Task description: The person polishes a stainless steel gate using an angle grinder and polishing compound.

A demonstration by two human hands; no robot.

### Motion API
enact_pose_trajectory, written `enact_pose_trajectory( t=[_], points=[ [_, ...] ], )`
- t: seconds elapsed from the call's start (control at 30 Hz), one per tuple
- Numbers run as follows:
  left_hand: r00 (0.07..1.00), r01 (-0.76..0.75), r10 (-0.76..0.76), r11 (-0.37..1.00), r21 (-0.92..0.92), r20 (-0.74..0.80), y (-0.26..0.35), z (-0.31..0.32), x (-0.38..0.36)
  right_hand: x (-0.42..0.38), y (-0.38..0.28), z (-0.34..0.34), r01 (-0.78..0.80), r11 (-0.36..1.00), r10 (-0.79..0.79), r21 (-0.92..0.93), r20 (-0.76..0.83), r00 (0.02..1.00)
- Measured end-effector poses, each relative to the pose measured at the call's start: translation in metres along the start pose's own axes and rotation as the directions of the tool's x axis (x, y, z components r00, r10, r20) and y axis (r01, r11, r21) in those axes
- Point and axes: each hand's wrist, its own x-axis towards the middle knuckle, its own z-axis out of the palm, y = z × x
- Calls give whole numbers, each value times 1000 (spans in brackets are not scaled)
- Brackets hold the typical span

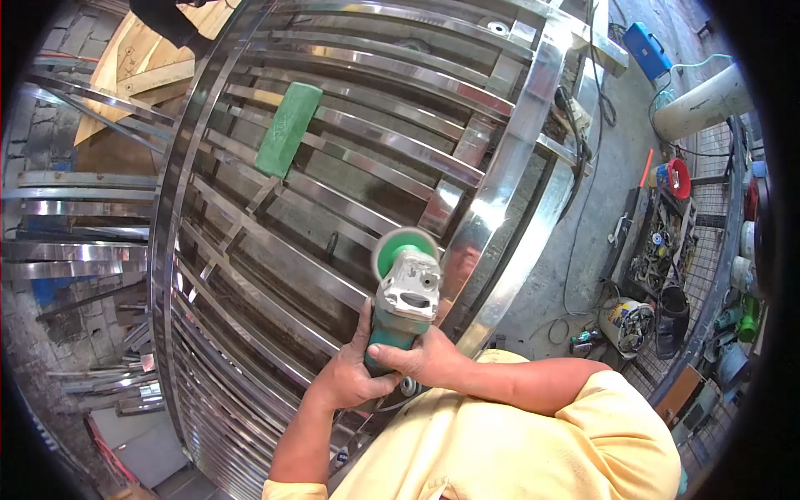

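Note:
Both hands are wrapped around an angle grinder (408,292) with a grey metal head and a teal body. My left hand (350,371) grips its body from the left side. From the right, my right hand (423,358) closes on it, the thumb lying across the body. A round disc (404,247) with a green middle and pale, blurred rim sits at the grinder's far end, over the shiny metal bars. Beneath and ahead lies a large polished metal grille (500,192). On its slats rests a green block (288,130) with marks on its face.
Metal bars (79,252) stick out at left, near a wooden board (150,58). Along the right floor are a blue case (647,50), a pale cylinder (704,104), a red bucket (673,177) and a white bucket (627,325). Dark cables (577,125) run beside the grille.

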Motion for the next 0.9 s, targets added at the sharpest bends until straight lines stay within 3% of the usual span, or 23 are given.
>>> enact_pose_trajectory(
  t=[0.13,0.23,0.3,0.37,0.4,0.43,0.5,0.6,0.7,0.73,0.83,0.9],
  points=[
    [955,296,-294,954,-54,42,22,-12,13,10,-6,-5,-93,991,92,-95,-13,996],
    [986,166,-164,985,-55,42,6,-12,6,9,-2,1,48,997,-50,-52,-31,998],
    [999,23,-23,1000,-3,22,-5,-11,2,7,3,5,24,996,-27,-82,-32,999],
    [999,-25,25,1000,-2,24,-9,-12,-1,5,4,8,-42,996,40,-77,-21,999],
    [982,180,-175,981,-78,73,-1,-16,1,6,-2,8,-25,997,22,-78,-39,999],
    [960,273,-267,960,-65,82,14,-20,8,9,-4,5,-32,997,29,-68,-53,998],
    [943,327,-316,940,-98,107,28,-23,21,14,-7,-1,-8,999,6,-32,-65,998],
    [987,160,-157,979,-127,38,6,-19,17,15,-21,2,-67,991,59,-118,-67,996],
    [989,143,-146,985,-91,-23,-10,-19,2,20,-19,12,-73,983,66,-169,-46,997],
    [995,61,-70,990,-123,-71,-18,-18,3,28,-16,11,-74,981,71,-182,-20,997],
    [976,194,-208,965,-176,-61,2,-26,11,37,-24,8,-157,975,158,-158,-8,987],
    [985,168,-169,984,-68,-23,6,-25,14,29,-12,2,-74,989,70,-124,-36,997]
  ],
)
